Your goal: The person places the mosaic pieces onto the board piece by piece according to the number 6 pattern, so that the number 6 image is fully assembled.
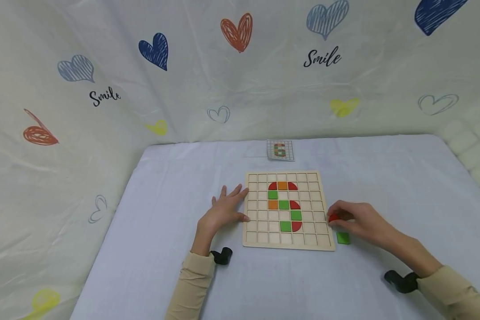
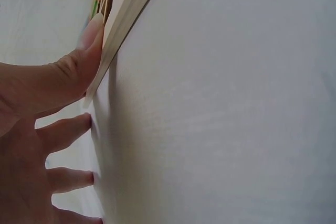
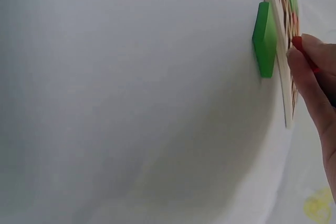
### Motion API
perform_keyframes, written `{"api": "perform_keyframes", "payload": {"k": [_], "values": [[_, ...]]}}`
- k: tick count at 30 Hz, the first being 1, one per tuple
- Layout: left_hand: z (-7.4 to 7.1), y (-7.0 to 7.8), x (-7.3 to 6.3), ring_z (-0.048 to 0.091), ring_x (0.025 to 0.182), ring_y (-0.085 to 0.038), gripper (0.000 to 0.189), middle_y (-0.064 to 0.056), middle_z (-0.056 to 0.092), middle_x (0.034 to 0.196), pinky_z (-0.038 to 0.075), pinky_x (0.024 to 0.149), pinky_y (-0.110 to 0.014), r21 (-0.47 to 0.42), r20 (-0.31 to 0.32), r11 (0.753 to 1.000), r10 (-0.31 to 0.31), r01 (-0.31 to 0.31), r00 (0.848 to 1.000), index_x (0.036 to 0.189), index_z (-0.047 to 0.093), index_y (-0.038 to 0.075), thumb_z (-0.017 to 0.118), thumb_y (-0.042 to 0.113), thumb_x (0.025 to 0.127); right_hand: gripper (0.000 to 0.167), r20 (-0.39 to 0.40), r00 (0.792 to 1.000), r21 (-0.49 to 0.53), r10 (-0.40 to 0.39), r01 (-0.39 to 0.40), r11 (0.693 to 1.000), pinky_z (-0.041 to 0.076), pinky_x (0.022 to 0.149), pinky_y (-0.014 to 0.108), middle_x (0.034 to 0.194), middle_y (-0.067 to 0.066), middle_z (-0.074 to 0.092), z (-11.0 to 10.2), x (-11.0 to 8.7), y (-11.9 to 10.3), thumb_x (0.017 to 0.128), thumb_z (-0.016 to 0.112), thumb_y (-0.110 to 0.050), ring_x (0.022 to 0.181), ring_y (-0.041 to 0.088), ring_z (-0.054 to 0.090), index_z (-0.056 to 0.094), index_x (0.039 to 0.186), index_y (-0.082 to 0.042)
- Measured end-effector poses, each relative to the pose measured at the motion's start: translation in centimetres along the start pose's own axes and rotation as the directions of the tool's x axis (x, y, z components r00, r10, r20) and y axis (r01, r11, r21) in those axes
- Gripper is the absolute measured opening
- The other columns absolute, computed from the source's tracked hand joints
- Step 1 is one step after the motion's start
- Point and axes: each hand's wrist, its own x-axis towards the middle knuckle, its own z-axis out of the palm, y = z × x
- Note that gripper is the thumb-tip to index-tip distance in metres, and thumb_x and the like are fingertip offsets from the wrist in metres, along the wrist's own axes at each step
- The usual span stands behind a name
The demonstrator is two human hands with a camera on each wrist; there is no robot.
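A wooden grid board (image 1: 264, 240) lies on the white-covered table, with red quarter-round, orange and green square tiles set in its cells. My left hand (image 1: 223, 212) rests at the board's left edge, fingers spread; its thumb touches the board's side in the left wrist view. Just off the board's right edge, my right hand (image 1: 358, 218) pinches a red tile (image 1: 333, 217) between thumb and finger. The rest of that tile is hidden by the fingers. A loose green square tile (image 1: 343, 238) lies on the cloth below the right hand, close beside the board.
Behind the board, a small pattern card (image 1: 280, 150) with a coloured figure on a grid lies near the table's back edge. A curtain (image 1: 192, 80) printed with hearts hangs behind and to the left. Black wrist mounts (image 1: 402, 282) stick out beside both sleeves.
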Motion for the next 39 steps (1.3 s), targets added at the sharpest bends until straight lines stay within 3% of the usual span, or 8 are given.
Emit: {"api": "perform_keyframes", "payload": {"k": [4,10,14,19,30,34,39], "values": [[0.0,0.0,0.0,-0.001,0.158,-0.048,0.092,-0.002,0.022,0.171,0.006,0.118,-0.077,-0.002,0.004,1.0,0.001,-0.001,1.0,0.162,0.036,0.023,0.084,0.03,0.085,0.024,0.008,0.999,0.023,-0.033,0.032,0.999,0.059,0.074,0.02,0.096,-0.007,0.075,0.3,0.5,-0.3,0.081,0.085,-0.004,0.082,0.001,0.066,0.075,0.1,-0.013],[0.0,0.1,-0.1,-0.001,0.158,-0.048,0.092,-0.002,0.022,0.171,0.006,0.118,-0.077,-0.006,0.005,1.0,0.001,-0.001,1.0,0.162,0.036,0.022,0.084,0.03,0.084,0.032,-0.031,0.994,0.001,-0.107,0.107,0.994,0.059,0.071,0.021,0.097,-0.004,0.076,1.0,1.4,-0.9,0.08,0.085,0.0,0.081,0.0,0.065,0.079,0.11,-0.008],[0.0,0.1,-0.1,-0.001,0.158,-0.048,0.091,-0.002,0.022,0.171,0.006,0.118,-0.077,-0.002,0.006,1.0,-0.001,0.001,1.0,0.162,0.036,0.022,0.084,0.03,0.085,0.033,-0.006,0.998,0.034,-0.065,0.065,0.997,0.061,0.075,0.023,0.099,0.0,0.076,1.4,2.2,-1.5,0.081,0.084,0.001,0.084,0.004,0.069,0.074,0.112,-0.002],[0.0,0.1,-0.2,-0.001,0.158,-0.048,0.091,-0.002,0.022,0.171,0.006,0.118,-0.078,-0.007,0.003,1.0,0.0,0.0,1.0,0.162,0.036,0.022,0.084,0.03,0.085,0.027,0.027,1.0,0.108,-0.013,0.01,0.994,0.06,0.076,0.022,0.095,-0.003,0.074,1.9,3.1,-2.3,0.082,0.082,0.004,0.083,0.006,0.07,0.067,0.103,-0.006],[0.0,0.0,-0.2,-0.001,0.158,-0.048,0.091,-0.002,0.022,0.171,0.005,0.118,-0.077,-0.007,0.004,1.0,0.001,-0.001,1.0,0.162,0.036,0.022,0.084,0.03,0.085,0.023,0.006,0.987,0.142,-0.162,0.159,0.977,0.061,0.075,0.025,0.096,-0.002,0.075,3.4,4.8,-3.4,0.083,0.081,0.005,0.083,0.008,0.07,0.076,0.102,-0.007],[-0.2,0.0,-0.2,0.0,0.158,-0.048,0.091,-0.003,0.022,0.171,0.006,0.118,-0.078,-0.006,0.003,1.0,0.001,-0.001,1.0,0.162,0.036,0.022,0.084,0.03,0.086,0.022,0.052,0.981,0.142,-0.186,0.177,0.974,0.061,0.077,0.024,0.096,-0.002,0.075,3.7,5.8,-4.0,0.084,0.08,0.004,0.084,0.009,0.069,0.077,0.104,-0.006],[-0.3,0.1,-0.2,-0.001,0.158,-0.048,0.09,-0.003,0.022,0.171,0.005,0.118,-0.077,-0.016,0.006,1.0,0.003,-0.003,1.0,0.162,0.036,0.021,0.084,0.03,0.085,0.019,0.135,0.977,0.142,-0.165,0.145,0.979,0.059,0.078,0.024,0.096,-0.003,0.075,4.4,7.1,-4.7,0.087,0.078,0.001,0.085,0.008,0.067,0.079,0.104,-0.008]]}}
